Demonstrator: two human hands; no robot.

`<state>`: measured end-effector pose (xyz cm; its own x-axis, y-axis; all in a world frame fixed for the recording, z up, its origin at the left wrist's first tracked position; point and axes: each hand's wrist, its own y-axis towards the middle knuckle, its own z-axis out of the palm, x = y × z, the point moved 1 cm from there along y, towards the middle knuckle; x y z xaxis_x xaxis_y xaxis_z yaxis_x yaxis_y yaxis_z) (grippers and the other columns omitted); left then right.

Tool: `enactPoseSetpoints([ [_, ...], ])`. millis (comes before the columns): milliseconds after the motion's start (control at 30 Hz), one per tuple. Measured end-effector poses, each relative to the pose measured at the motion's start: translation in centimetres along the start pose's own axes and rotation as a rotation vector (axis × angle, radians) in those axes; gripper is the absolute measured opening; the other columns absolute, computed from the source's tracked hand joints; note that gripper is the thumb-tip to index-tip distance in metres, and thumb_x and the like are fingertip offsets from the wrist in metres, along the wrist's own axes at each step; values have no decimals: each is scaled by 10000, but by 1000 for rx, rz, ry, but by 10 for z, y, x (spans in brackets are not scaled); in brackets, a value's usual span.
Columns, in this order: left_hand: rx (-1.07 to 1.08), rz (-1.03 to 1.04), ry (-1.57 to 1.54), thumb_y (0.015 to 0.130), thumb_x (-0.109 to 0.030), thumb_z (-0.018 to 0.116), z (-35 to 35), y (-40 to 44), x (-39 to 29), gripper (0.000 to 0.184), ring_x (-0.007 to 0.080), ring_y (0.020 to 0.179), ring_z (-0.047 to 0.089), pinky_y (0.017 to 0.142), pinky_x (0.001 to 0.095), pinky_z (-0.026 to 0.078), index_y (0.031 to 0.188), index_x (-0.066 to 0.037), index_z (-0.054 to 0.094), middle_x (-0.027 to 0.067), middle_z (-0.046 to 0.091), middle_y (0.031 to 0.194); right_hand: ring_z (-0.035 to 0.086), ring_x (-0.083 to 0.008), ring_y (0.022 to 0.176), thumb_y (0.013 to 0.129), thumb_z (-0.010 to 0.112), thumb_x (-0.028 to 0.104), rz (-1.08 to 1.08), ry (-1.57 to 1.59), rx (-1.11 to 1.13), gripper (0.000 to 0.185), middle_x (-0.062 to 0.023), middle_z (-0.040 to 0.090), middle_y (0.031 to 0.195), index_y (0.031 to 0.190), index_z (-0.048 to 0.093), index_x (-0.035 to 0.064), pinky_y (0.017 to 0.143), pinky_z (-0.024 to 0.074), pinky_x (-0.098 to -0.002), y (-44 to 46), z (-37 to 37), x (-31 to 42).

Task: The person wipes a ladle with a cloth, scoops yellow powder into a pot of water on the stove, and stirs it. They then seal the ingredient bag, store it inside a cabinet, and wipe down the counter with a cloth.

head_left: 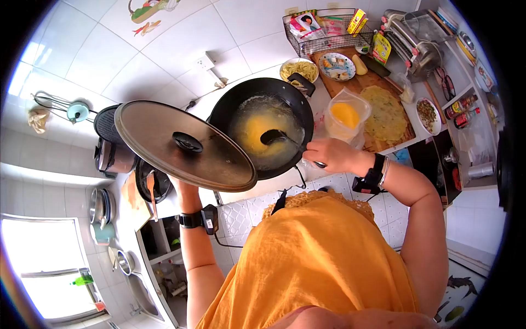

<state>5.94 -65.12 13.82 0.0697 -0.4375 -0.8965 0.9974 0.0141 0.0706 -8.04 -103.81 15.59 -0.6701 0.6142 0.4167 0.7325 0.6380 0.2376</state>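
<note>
A black wok [219, 109] holds cloudy liquid with a yellow, egg-like patch [255, 131] in it. My right hand [337, 155] is closed around the handle of a black ladle [272, 136], whose head dips into the liquid. A large metal lid [159, 123] with a black knob tilts beside the wok and overlaps its left side. Beneath the lid's lower edge, my left hand [185, 188] grips it, fingers mostly hidden behind it. Near my right hand stands a clear plastic bag or container [345, 116] with yellow contents.
A wooden board [356, 85] at right carries a flat pancake [383, 112] and a patterned plate [336, 66]. A bowl of pale strips [299, 70] sits behind the wok. Farther right are a white dish [428, 116] and a wire basket [323, 41]. A dark pan [153, 183] lies at left.
</note>
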Motion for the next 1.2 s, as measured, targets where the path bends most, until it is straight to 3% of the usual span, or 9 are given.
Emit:
enactPoseSetpoints([
  [100,-5,97,127,844,-325,556,9,-3,-3,386,197,934,542,759,328,492,1119,-56,528,69,557,1078,502,-256,851,645,590,38,32,-91,24,221,-69,474,843,852,515,61,670,453,-368,3,-5,-9],
  [167,20,76,-26,891,-163,512,8,-2,-1,349,197,902,553,742,313,517,1189,6,443,107,521,1059,503,-253,829,622,598,-4,45,-166,-5,260,-73,475,821,861,519,59,664,444,-349,11,-4,-18],
  [500,1,117,2,880,-106,513,4,2,0,322,184,903,569,767,283,500,1159,50,470,105,552,1063,504,-261,860,657,561,-14,28,-119,-152,225,-70,495,865,866,510,52,713,453,-352,65,31,-43],
  [567,-16,61,54,871,-88,520,11,-3,-8,287,158,832,581,732,259,499,1115,60,493,84,573,991,509,-265,840,666,557,-7,-49,-74,-179,230,-78,499,864,883,511,56,703,451,-360,67,40,-42],
  [633,-27,229,397,874,-109,530,37,-16,-25,237,122,755,573,666,231,488,1042,59,518,57,583,908,511,-269,833,669,555,2,-47,-58,-130,226,-78,499,863,883,509,57,699,453,-362,61,43,-34],
  [700,-34,154,145,882,-159,544,49,-17,-28,229,90,687,550,583,205,460,984,45,528,31,581,831,512,-272,825,673,554,11,-42,-45,-81,222,-79,498,862,884,507,57,694,455,-364,51,42,-24],
  [733,-25,166,181,889,-202,547,55,-19,-31,241,67,607,529,519,175,421,942,33,532,18,579,758,511,-269,826,671,558,21,-47,-35,-47,225,-78,496,860,886,506,60,689,457,-362,46,40,-19],
  [933,-41,145,265,888,-233,550,66,-18,-31,253,41,511,476,425,156,334,919,17,532,8,565,697,508,-253,811,681,562,66,-83,-41,8,226,-64,485,835,902,516,61,661,464,-353,11,28,-3],
  [1200,-48,181,224,858,-164,559,74,-20,-34,258,72,626,536,529,174,417,985,60,543,32,592,797,511,-236,807,692,539,71,-129,-69,37,161,-57,481,799,852,534,60,624,462,-340,-18,3,3],
])
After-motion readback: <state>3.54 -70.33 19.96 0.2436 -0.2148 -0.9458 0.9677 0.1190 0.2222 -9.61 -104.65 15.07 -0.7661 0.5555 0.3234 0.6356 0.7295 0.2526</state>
